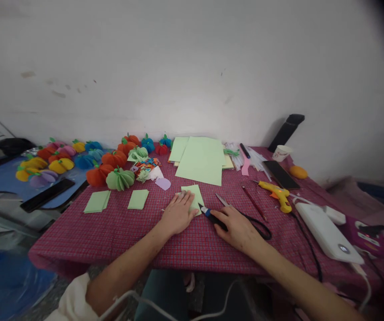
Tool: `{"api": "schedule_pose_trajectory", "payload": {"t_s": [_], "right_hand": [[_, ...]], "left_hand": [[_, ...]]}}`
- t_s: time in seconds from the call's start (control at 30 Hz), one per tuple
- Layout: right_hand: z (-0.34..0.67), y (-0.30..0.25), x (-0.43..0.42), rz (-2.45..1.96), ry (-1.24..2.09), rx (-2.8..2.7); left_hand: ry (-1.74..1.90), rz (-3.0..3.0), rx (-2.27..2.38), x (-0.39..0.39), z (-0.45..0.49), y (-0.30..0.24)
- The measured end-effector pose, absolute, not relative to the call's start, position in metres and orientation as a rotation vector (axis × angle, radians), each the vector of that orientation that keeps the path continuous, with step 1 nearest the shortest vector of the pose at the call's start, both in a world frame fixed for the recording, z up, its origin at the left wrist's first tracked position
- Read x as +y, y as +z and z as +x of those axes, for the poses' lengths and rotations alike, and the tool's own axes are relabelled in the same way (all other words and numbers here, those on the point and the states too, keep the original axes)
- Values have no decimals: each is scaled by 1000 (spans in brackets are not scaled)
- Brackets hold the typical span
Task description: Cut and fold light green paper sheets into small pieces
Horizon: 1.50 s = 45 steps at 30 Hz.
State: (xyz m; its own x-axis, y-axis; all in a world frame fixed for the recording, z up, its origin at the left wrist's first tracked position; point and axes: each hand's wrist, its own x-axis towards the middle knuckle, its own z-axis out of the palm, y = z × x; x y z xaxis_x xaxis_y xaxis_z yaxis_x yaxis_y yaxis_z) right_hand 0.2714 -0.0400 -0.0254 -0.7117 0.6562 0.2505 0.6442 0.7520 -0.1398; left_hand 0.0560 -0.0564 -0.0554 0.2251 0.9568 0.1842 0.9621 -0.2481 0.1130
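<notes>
My left hand [178, 213] lies flat with fingers stretched over a small light green paper piece [195, 196], pressing it to the tablecloth. A utility knife [213, 217] with a blue and black handle is in my right hand [237, 227], its tip by the paper's right edge. Scissors [223, 200] lie partly hidden under my right hand, their black handle loop showing to its right. Two small stacks of green paper, a nearer stack [138, 199] and a farther stack [97, 201], sit left of my left hand.
Large green sheets [201, 160] lie at the back. Several paper pumpkins [120, 179] and paper scraps [146, 168] crowd the left. Rightward are a red pencil [254, 204], yellow glue gun [278, 195], dark phone [281, 174], paper cup [281, 153] and white power bank [327, 229] with cables.
</notes>
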Motion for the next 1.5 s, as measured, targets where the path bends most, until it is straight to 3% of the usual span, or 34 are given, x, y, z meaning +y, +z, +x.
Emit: {"api": "schedule_pose_trajectory", "payload": {"t_s": [1.5], "right_hand": [[256, -27, -25, -1069, -2, -2653]], "left_hand": [[-356, -2427, -1899, -57, 57, -56]]}}
